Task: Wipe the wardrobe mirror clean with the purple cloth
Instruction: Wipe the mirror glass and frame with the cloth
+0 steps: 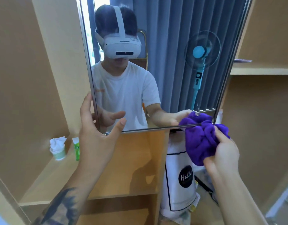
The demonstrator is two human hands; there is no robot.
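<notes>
From the head camera we see our right hand (224,153) at four o'clock, fingers curled around the bunched purple cloth (200,140), which presses against the bottom right corner of the mirror (164,78); our left hand (97,127) at eight o'clock is spread loose, fingertips at the mirror's left edge, with a white bag (177,184) at six o'clock
</notes>
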